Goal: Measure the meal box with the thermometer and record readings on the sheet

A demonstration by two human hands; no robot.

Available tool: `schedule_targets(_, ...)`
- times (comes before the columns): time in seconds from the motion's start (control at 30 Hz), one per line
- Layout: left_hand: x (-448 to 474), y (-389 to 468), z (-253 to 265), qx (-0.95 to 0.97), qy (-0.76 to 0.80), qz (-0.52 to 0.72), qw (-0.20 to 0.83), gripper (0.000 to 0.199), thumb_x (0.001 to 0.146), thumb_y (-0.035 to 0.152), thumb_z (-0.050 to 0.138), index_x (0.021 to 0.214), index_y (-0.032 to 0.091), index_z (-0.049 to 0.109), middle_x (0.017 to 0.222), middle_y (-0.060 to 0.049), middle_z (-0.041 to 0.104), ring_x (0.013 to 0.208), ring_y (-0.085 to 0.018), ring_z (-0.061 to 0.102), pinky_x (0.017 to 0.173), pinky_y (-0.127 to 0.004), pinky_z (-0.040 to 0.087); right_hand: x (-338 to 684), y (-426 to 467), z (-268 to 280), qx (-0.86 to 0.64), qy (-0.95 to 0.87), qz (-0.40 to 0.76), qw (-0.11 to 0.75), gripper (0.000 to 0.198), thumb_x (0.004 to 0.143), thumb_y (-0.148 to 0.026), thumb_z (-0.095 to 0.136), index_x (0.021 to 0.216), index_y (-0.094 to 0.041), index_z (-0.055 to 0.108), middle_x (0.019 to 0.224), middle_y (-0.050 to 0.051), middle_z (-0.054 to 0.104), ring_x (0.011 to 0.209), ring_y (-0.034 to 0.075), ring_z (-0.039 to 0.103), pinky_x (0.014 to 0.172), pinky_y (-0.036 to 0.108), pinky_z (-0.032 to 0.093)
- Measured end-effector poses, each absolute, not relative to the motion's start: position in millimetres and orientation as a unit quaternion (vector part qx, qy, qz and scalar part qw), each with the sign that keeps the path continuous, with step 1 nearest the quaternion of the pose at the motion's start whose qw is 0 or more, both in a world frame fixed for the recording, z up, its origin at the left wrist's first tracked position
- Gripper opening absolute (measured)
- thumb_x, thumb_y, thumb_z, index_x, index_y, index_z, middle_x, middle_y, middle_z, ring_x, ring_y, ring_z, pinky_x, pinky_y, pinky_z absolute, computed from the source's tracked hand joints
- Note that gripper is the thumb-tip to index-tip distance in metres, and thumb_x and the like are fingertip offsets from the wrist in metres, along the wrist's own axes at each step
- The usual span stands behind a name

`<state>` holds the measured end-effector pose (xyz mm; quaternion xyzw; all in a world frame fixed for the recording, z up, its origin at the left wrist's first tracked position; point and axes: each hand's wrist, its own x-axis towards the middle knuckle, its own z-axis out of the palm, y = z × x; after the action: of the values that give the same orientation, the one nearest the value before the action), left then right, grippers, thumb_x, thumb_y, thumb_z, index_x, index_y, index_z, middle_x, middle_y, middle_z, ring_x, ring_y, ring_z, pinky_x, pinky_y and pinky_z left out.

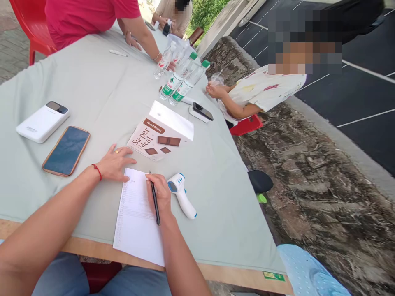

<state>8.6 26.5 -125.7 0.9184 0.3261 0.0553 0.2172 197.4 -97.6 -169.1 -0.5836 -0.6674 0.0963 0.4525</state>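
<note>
My right hand point(159, 193) is closed around a black pen point(155, 201), its upper end leaning back toward me. The pen's other end is at the top part of a white paper sheet point(138, 222) bearing printed lines. Flat on the cloth beside the sheet's top left corner lies my left hand point(115, 162), fingers spread, the thumb at the paper's edge. A ring and a red string bracelet are on that side. Just right of my right hand rests a white and blue infrared thermometer point(182, 195). Beyond both hands stands a white Su-per Meal box point(163, 131).
Left on the cloth-covered table point(101, 90) lie a smartphone point(67, 150) and a white power bank point(43, 121). Several water bottles point(182, 82) stand behind the box, near a dark device point(202, 112). Other people are around the far and right sides; a red chair point(29, 22) is at left.
</note>
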Motion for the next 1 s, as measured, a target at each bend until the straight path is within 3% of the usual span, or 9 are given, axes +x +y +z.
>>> schedule_targets(0.17, 8, 31, -130, 0.902, 0.345, 0.101, 0.237, 0.036, 0.073, 0.019, 0.057, 0.109, 0.020, 0.063, 0.136, -0.011, 0.050, 0.127, -0.029, 0.046, 0.116, -0.061, 0.009, 212, -93, -178, -0.572, -0.735, 0.020, 0.364, 0.040, 0.092, -0.010, 0.037, 0.118, -0.025, 0.063, 0.100, 0.006, 0.062, 0.091, 0.020, 0.058, 0.080, 0.036, 0.047)
schedule_targets(0.3, 7, 38, -139, 0.868, 0.383, 0.199, 0.244, 0.030, 0.071, 0.011, 0.049, 0.098, 0.017, 0.060, 0.113, -0.011, 0.059, 0.109, -0.026, 0.056, 0.107, -0.052, 0.035, 211, -90, -172, -0.573, -0.678, -0.069, 0.455, 0.042, 0.091, -0.007, 0.034, 0.117, -0.024, 0.062, 0.096, 0.008, 0.058, 0.090, 0.020, 0.057, 0.078, 0.036, 0.048)
schedule_targets(0.4, 7, 42, -145, 0.811, 0.431, 0.280, 0.280, 0.047, 0.073, 0.016, 0.049, 0.120, 0.013, 0.052, 0.125, -0.017, 0.051, 0.110, -0.027, 0.056, 0.093, -0.044, 0.049, 220, -84, -160, -0.643, -0.527, -0.131, 0.540, 0.041, 0.090, -0.018, 0.043, 0.129, -0.022, 0.051, 0.119, 0.014, 0.051, 0.113, 0.025, 0.053, 0.088, 0.042, 0.047)
schedule_targets(0.47, 6, 45, -149, 0.791, 0.431, 0.311, 0.304, 0.067, 0.075, 0.021, 0.051, 0.139, 0.010, 0.035, 0.143, -0.021, 0.038, 0.125, -0.031, 0.048, 0.096, -0.045, 0.049, 231, -77, -153, -0.695, -0.444, -0.097, 0.558, 0.054, 0.087, -0.026, 0.046, 0.140, -0.021, 0.038, 0.136, 0.017, 0.042, 0.126, 0.028, 0.045, 0.096, 0.045, 0.045)
schedule_targets(0.57, 6, 50, -156, 0.801, 0.403, 0.302, 0.323, 0.083, 0.078, 0.026, 0.053, 0.150, 0.008, 0.017, 0.156, -0.022, 0.023, 0.140, -0.034, 0.032, 0.110, -0.047, 0.037, 245, -59, -151, -0.742, -0.412, 0.056, 0.525, 0.067, 0.085, -0.034, 0.046, 0.147, -0.018, 0.027, 0.146, 0.019, 0.038, 0.133, 0.029, 0.042, 0.103, 0.047, 0.040)
schedule_targets(0.67, 6, 53, -161, 0.828, 0.362, 0.283, 0.321, 0.086, 0.078, 0.024, 0.055, 0.153, 0.011, 0.014, 0.156, -0.019, 0.028, 0.141, -0.034, 0.033, 0.117, -0.051, 0.025, 243, -41, -159, -0.751, -0.473, 0.129, 0.443, 0.068, 0.081, -0.036, 0.049, 0.143, -0.013, 0.035, 0.146, 0.021, 0.041, 0.136, 0.033, 0.039, 0.111, 0.053, 0.031)
schedule_targets(0.8, 8, 52, -162, 0.814, 0.343, 0.304, 0.357, 0.086, 0.080, 0.028, 0.058, 0.154, 0.017, 0.016, 0.154, -0.017, 0.031, 0.142, -0.034, 0.029, 0.117, -0.052, 0.024, 220, -34, -170, -0.728, -0.557, 0.083, 0.390, 0.065, 0.080, -0.034, 0.048, 0.140, -0.011, 0.038, 0.142, 0.021, 0.048, 0.136, 0.034, 0.038, 0.115, 0.063, 0.015)
schedule_targets(0.93, 11, 47, -154, 0.728, 0.386, 0.373, 0.427, 0.098, 0.073, 0.041, 0.070, 0.153, 0.019, 0.018, 0.135, -0.016, 0.044, 0.131, -0.034, 0.040, 0.108, -0.051, 0.037, 205, -44, -161, -0.679, -0.588, 0.077, 0.434, 0.055, 0.086, -0.035, 0.046, 0.139, -0.018, 0.040, 0.134, 0.015, 0.055, 0.128, 0.029, 0.046, 0.113, 0.058, 0.025)
schedule_targets(1.0, 12, 46, -150, 0.699, 0.396, 0.391, 0.448, 0.093, 0.070, 0.045, 0.074, 0.148, 0.019, 0.030, 0.117, -0.010, 0.050, 0.118, -0.031, 0.050, 0.104, -0.050, 0.041, 202, -51, -153, -0.665, -0.575, 0.074, 0.472, 0.051, 0.087, -0.034, 0.047, 0.136, -0.020, 0.044, 0.130, 0.014, 0.054, 0.125, 0.027, 0.048, 0.107, 0.051, 0.036)
